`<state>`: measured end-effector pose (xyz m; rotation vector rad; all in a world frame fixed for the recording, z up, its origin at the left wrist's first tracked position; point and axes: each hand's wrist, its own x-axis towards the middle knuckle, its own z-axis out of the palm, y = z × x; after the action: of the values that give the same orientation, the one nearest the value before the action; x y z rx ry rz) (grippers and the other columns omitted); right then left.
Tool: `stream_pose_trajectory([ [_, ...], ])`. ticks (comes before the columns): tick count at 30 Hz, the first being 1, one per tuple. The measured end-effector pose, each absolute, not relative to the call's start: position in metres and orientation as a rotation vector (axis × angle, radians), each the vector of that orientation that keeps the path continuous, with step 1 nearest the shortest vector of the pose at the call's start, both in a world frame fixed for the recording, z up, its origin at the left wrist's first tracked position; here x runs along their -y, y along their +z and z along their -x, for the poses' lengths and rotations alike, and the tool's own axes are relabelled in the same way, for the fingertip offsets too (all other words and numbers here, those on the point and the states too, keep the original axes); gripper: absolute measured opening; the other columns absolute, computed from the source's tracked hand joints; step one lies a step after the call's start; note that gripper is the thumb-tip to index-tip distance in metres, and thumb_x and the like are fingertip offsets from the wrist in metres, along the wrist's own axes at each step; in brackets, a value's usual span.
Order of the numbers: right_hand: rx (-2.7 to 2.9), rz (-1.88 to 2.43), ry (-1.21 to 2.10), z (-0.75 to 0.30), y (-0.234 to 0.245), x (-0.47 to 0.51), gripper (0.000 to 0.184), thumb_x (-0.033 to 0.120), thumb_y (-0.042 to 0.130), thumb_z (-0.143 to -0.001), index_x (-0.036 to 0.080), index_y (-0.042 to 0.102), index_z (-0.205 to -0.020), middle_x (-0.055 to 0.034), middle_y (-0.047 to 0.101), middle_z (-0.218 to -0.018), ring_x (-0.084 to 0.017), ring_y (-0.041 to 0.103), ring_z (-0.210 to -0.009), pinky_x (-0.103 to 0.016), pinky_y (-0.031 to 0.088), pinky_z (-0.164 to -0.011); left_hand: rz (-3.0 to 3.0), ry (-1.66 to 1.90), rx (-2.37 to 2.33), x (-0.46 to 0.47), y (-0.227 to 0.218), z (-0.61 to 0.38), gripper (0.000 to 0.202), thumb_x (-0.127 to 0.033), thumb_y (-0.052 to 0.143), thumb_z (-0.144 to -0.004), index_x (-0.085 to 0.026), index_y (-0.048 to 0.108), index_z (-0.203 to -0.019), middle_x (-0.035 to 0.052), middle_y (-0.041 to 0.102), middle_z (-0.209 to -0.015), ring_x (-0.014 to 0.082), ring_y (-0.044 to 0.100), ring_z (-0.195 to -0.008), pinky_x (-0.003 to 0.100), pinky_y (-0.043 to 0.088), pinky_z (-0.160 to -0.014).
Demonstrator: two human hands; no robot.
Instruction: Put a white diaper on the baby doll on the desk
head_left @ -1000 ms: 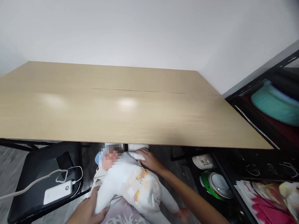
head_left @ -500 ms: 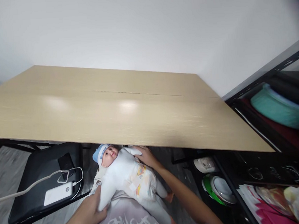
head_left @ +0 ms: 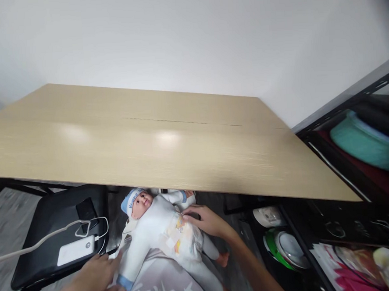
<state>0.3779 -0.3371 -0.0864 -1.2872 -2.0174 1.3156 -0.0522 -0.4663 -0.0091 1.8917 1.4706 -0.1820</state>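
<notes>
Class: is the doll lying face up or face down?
Face up: the doll shows its face and the printed front of its nappy.

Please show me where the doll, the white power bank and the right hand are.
doll (head_left: 158, 225): head view, on its white chest.
white power bank (head_left: 75, 251): head view, middle of its top.
right hand (head_left: 208, 221): head view, back of the hand.

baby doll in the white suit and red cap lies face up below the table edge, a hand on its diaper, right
Not quite: the cap is blue, not red. The head view shows the baby doll in its white suit face up below the table edge, the right hand on its diaper.
</notes>
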Motion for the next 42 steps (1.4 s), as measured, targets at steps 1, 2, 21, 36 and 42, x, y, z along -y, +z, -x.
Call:
stream_pose_trajectory([
  [1,1.994,1.288,1.352,-0.378,-0.082,0.341,0.025,0.052,0.075,-0.104,0.038,0.091,-0.116,-0.0076,0.089,-0.121,-0.042,0.083,-0.118,-0.059,0.065,-0.107,-1.930,-0.172,-1.441,0.455,0.000,0.045,0.058,-0.039,0.069,-0.099,-0.026,0.076,-0.155,0.0141,0.087,-0.118,0.0384,0.083,-0.110,0.047,0.062,-0.101],
  [2,1.967,1.292,1.355,-0.376,-0.080,0.344,0.024,0.054,0.076,-0.103,0.039,0.092,-0.113,-0.0071,0.089,-0.118,-0.043,0.084,-0.116,-0.059,0.065,-0.105,-1.971,-0.116,-1.410,0.443,0.008,0.035,0.056,-0.040,0.064,-0.104,-0.025,0.074,-0.158,0.0149,0.086,-0.120,0.0383,0.082,-0.112,0.049,0.061,-0.104],
  [21,1.788,1.491,0.984,-0.373,-0.173,0.311,0.040,0.058,0.059,-0.103,0.024,0.073,-0.089,-0.0067,0.080,-0.081,-0.024,0.072,-0.073,-0.036,0.056,-0.073,-2.313,0.453,-0.794,0.383,-0.053,-0.091,0.019,-0.032,0.064,-0.118,-0.023,0.070,-0.134,0.0087,0.076,-0.132,0.0291,0.064,-0.121,0.044,0.049,-0.104],
  [36,2.131,1.135,1.155,-0.324,-0.058,0.343,0.024,0.027,0.062,-0.113,0.023,0.082,-0.125,-0.0108,0.084,-0.126,-0.031,0.076,-0.121,-0.044,0.058,-0.111,-2.120,0.568,-0.793,0.381,-0.051,-0.087,0.015,-0.029,0.059,-0.121,-0.025,0.073,-0.126,0.0055,0.080,-0.122,0.0256,0.066,-0.119,0.041,0.045,-0.106],
  [42,2.378,1.207,1.032,-0.319,-0.043,0.346,0.024,0.041,0.069,-0.114,0.022,0.080,-0.105,-0.0071,0.080,-0.101,-0.026,0.071,-0.102,-0.037,0.053,-0.098,-1.907,0.345,-0.611,0.398,-0.021,-0.050,0.008,-0.026,0.076,-0.111,-0.027,0.078,-0.118,0.0029,0.082,-0.120,0.0240,0.072,-0.118,0.038,0.049,-0.107],
])
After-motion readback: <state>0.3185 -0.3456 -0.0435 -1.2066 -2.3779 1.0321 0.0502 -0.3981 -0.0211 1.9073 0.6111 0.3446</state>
